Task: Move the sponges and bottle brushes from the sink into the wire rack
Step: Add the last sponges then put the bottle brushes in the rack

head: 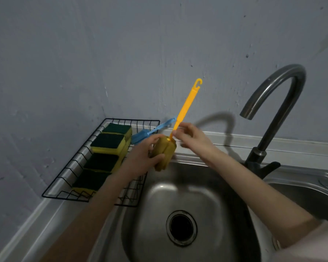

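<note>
A yellow bottle brush (184, 108) with a sponge head is held upright over the sink's far left rim. My left hand (140, 157) wraps around its sponge head, and my right hand (189, 137) pinches the handle just above the head. The black wire rack (68, 171) stands left of the sink and holds several green-and-yellow sponges (110, 143) in a row. A blue bottle brush (150, 132) lies across the rack's far right corner, its handle poking over the rim. The steel sink (206, 195) basin shows nothing but its drain.
A dark curved faucet (273, 114) rises at the sink's right back. A second basin (311, 195) lies to the right. Grey walls meet in a corner behind the rack. The counter edge runs along the lower left.
</note>
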The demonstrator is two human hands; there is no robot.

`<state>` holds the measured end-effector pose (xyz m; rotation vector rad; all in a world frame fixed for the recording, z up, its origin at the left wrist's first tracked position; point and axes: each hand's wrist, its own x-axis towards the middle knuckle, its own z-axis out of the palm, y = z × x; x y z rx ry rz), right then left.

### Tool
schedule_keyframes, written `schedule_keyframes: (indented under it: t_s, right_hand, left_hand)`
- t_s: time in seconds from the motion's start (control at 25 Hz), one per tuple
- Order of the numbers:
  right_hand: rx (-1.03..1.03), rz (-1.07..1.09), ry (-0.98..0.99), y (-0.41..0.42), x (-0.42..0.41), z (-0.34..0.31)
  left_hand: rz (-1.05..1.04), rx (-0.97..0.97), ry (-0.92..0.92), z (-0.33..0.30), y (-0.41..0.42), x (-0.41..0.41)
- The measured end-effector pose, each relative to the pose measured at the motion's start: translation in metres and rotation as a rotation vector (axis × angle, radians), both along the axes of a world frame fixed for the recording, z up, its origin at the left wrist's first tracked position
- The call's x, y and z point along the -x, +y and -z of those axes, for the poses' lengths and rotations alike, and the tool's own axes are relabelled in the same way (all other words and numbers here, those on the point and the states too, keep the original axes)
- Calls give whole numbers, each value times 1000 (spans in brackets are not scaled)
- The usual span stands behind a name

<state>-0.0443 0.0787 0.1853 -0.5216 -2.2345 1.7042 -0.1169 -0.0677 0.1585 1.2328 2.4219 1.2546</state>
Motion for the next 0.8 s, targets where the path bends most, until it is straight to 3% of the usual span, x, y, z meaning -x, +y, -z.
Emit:
schedule_keyframes:
  t_s: [0.24,0.6,0.8]
  right_hand:
    - [179,46,235,14,48,-49]
    - [316,100,121,27,91,12]
    - [408,143,53,37,99,51]
  left_hand:
    - [-131,104,153,-8,-21,57]
    - [-201,359,172,47,9,102]
    - [-260,392,155,75,18,113]
